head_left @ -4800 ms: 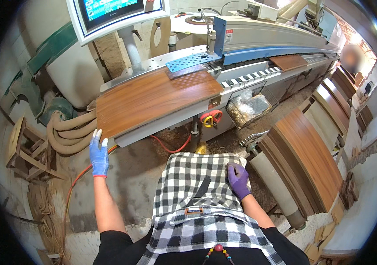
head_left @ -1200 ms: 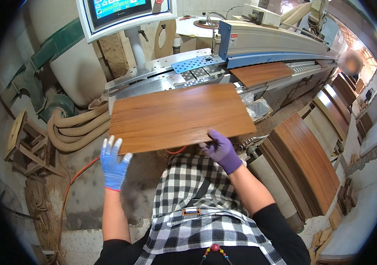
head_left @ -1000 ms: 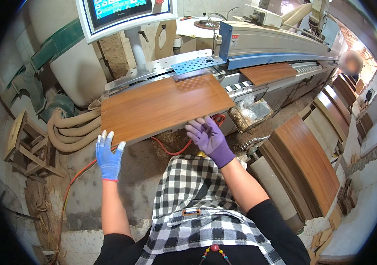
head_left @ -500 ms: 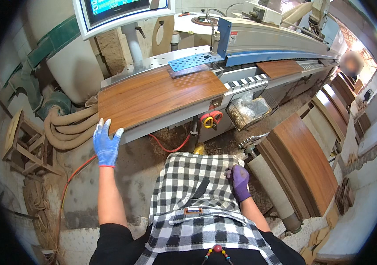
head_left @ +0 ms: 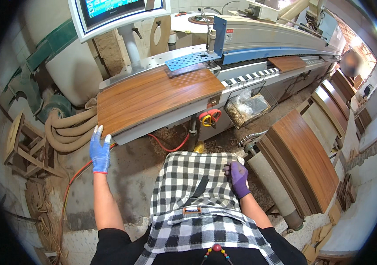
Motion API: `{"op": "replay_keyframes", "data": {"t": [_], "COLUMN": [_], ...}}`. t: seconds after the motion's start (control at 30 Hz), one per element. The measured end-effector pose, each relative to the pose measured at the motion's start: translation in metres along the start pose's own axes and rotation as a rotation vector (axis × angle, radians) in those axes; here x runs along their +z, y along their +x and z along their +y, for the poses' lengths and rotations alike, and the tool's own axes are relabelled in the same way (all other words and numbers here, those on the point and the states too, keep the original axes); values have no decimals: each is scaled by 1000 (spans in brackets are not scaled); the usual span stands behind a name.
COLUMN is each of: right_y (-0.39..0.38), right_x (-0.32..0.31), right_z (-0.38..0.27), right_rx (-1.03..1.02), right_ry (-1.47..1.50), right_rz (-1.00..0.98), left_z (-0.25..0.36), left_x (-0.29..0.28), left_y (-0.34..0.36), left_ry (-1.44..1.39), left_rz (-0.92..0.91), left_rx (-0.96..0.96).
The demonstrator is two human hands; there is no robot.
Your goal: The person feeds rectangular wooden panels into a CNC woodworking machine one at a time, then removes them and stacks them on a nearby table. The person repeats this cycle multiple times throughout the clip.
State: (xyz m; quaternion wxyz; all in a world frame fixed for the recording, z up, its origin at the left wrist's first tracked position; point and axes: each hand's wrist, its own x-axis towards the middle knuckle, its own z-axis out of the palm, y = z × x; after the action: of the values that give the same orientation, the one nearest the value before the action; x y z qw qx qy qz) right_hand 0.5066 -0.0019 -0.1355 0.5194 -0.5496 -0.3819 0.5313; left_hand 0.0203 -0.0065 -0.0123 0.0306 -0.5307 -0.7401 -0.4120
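Observation:
A wood-grain brown board lies flat on the near end of a long machine's bed, partly under a perforated blue plate. At the board's near left corner is my left hand, in a blue glove with white fingertips. Its fingers are spread, and nothing is in them; whether the tips touch the edge I cannot tell. My right hand, in a purple glove, rests curled against the checked apron, with nothing seen in it. Farther along the machine lies a second brown board.
To my right, a stack of brown boards sits on a roller stand. A wire basket with plastic bags hangs on the machine, near red-handled scissors. Ribbed hoses and a wooden stool stand left. A person is far right.
My left hand has drawn back a little, left and toward me, from the near board's corner. The second board has slid farther right along the machine. My right hand stays against the apron.

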Motion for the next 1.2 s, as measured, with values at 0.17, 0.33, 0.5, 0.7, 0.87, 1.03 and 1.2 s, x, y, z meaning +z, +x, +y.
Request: {"op": "replay_keyframes", "data": {"t": [0.17,0.33,0.5,0.7,0.87,1.03,1.2], "right_y": [8,8,9,6,6,7,6], "right_x": [-7,-9,-8,-6,-6,-5,-5], "right_z": [19,20,20,12,14,14,14], "right_rx": [-19,-38,-11,-23,-21,-9,-11], "right_ry": [59,33,38,28,38,57,68], "right_rz": [-13,-28,-17,-20,-10,-5,-13], "left_z": [0,3,0,-2,-3,-5,-6], "left_x": [1,-2,-2,-3,-4,-4,-3], "left_y": [2,2,5,6,7,9,13], "left_ry": [-26,-42,-38,-52,-46,-54,-64], "left_rz": [2,-13,-23,-29,-42,-48,-58], "left_rx": [1,-42,-37,-41,-39,-40,-8]}}
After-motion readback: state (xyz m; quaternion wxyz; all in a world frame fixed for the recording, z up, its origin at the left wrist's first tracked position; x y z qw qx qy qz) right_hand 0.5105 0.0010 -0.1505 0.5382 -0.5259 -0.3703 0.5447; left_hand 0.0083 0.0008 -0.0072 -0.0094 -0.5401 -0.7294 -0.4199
